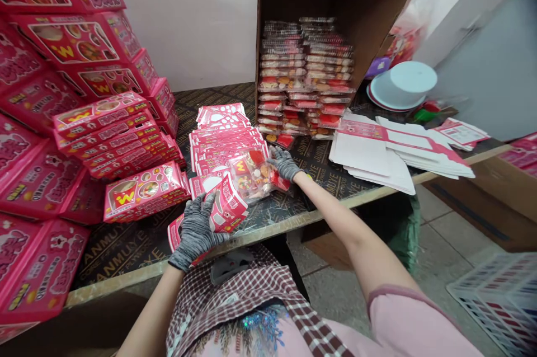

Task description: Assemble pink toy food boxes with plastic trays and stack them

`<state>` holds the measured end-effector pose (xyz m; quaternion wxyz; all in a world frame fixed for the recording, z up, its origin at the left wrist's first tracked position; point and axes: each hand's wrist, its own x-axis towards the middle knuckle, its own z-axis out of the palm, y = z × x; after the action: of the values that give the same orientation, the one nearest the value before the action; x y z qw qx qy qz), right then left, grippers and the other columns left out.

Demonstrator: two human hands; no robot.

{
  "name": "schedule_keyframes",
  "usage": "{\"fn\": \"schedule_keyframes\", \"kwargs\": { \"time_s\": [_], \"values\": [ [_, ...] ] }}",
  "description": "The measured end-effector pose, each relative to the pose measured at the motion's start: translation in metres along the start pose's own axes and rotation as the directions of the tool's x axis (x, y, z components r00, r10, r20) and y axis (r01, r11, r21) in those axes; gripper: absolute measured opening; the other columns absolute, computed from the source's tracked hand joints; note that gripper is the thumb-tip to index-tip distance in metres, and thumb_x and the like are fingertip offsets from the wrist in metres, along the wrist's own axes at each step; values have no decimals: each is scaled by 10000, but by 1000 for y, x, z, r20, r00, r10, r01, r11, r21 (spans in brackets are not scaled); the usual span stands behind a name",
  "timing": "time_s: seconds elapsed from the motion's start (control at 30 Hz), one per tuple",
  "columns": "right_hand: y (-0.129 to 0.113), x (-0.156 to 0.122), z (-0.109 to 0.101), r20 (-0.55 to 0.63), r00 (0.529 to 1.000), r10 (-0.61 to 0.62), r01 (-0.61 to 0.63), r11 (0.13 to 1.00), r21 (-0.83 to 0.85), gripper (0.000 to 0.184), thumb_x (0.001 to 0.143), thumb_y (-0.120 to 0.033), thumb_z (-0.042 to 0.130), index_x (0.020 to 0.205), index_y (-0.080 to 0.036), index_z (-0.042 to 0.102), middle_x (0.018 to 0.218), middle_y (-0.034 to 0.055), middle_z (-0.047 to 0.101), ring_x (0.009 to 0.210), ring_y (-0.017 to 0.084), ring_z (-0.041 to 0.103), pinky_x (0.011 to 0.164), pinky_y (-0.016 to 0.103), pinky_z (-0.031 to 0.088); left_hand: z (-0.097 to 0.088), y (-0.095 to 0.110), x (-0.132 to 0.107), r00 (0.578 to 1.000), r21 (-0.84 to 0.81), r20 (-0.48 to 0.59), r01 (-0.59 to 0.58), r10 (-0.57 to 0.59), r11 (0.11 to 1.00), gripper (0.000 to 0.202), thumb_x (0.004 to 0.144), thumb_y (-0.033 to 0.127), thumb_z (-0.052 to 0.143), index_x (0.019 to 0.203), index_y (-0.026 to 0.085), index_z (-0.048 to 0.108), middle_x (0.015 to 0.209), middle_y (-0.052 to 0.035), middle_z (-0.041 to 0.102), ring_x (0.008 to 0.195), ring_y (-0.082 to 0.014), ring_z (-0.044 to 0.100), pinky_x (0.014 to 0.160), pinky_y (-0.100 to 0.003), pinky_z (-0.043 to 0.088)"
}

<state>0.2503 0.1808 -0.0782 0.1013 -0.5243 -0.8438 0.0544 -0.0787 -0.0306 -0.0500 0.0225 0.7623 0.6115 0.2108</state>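
left hand (195, 231) gripping pink carton (229, 206) | right hand (285, 164) touching clear candy pack (251, 175), apart from left, grip hard to make out (knit gloves (197, 217) hiding the fingers) | both items sitting over table (268, 224)

Small box (226, 206) in left hand (195, 231). Clear packet (251, 175) under right hand (285, 164), on table (323, 169). Behind left hand, stack of flat packets (222, 144). Left of left hand, piled boxes (42, 122). Behind right hand, tipped carton (335, 4), stacked packets (306, 77) inside. Right of right hand, flat card sheets (377, 150) on table; behind those, round stand (403, 85). Far right, below table level, crate (495, 301) on floor (440, 234).
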Motion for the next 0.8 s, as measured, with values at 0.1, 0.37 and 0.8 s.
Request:
{"fn": "schedule_keyframes", "kwargs": {
  "time_s": [0.1, 0.37, 0.8],
  "values": [
    [-8, 25, -22, 182, 979, -87, 114, 984, -139, 317, 914, -177, 524, 1184, -128, 683, 1492, 175, 530, 1440, 305, 399, 1174, 532, 286, -4, -1, 1, 1000, 13, 21, -8, 8, 1000, 1068, 600, 665, 769, 1478, 149, 450, 1436, -218, 483, 1322, -402, 465, 1130, -559, 354],
    [-12, 13, -97, 52, 986, -157, 164, 901, -401, 303, 872, -166, 560, 1139, -88, 680, 1283, 243, 646, 1256, 382, 534, 1088, 582, 332, -15, -20, -7, 993, 38, -15, 118, -117, 992, 1110, 571, 648, 796, 1494, 164, 414, 1432, -198, 489, 1304, -398, 474, 1127, -551, 357],
    [-47, -48, 3, 100, 988, 118, -122, 992, 34, 929, 629, -428, 894, 1426, -122, 527, 1558, 260, 406, 1457, 451, 340, 1174, 638, 226, -2, -9, -6, 985, 106, 97, 132, -142, 986, 1112, 565, 671, 783, 1489, 157, 439, 1445, -233, 493, 1345, -428, 443, 1164, -612, 240]
  ]
}}
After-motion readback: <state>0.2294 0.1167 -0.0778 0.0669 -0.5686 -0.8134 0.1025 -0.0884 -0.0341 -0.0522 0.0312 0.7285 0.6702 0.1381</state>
